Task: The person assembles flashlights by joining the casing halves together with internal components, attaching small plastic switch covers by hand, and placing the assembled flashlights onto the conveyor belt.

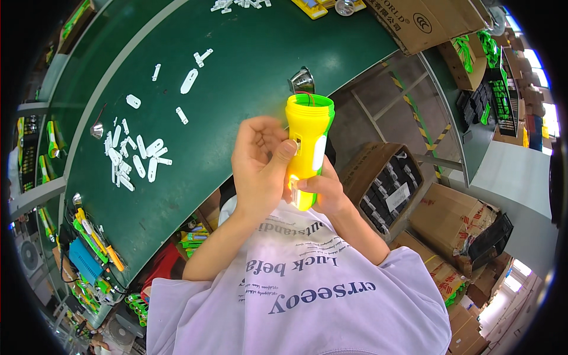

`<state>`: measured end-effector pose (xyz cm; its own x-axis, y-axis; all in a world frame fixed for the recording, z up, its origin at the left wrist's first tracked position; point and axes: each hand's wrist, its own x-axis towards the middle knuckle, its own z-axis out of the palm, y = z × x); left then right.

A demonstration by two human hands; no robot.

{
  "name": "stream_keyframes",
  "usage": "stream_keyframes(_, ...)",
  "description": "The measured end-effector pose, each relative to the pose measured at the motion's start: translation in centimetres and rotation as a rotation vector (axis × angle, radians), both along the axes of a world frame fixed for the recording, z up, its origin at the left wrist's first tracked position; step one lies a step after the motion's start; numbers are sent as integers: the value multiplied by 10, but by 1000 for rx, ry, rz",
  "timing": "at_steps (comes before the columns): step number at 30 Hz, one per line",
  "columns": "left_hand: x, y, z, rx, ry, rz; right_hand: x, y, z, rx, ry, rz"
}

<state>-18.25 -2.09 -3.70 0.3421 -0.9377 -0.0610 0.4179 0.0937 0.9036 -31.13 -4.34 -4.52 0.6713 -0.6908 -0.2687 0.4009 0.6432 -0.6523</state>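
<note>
A yellow and green flashlight body (307,121) stands nearly upright in front of my chest, its threaded top end uncapped. A thin red wire shows at its mouth. My right hand (326,190) grips the lower part, thumb across the front beside a bright shiny spot. My left hand (258,161) is closed at its left side, fingers curled and slightly blurred, thumb tip at the small slot in the yellow face. Whether a small part sits under that thumb is hidden. Just beyond the mouth is a silvery reflector cup (302,79); whether the wire joins it cannot be seen.
White plastic strips (140,165) lie scattered on the green table (195,142), with another reflector (97,130) nearby. Tools (97,242) lie at the near left. A carton of dark parts (390,189) stands right of me, below the table edge; a large carton (423,23) is at the far right.
</note>
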Motion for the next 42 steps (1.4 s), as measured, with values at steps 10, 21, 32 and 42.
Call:
stream_keyframes(10,5,6,2,188,-10,-296,5,5,6,-80,299,52)
stream_keyframes(21,10,1,-7,330,-47,-297,10,13,-3,11,260,-3)
stream_keyframes(32,15,-2,5,418,-112,-304,15,14,0,32,285,-27)
stream_keyframes(42,13,3,0,349,-124,-268,12,14,-1,144,249,-4)
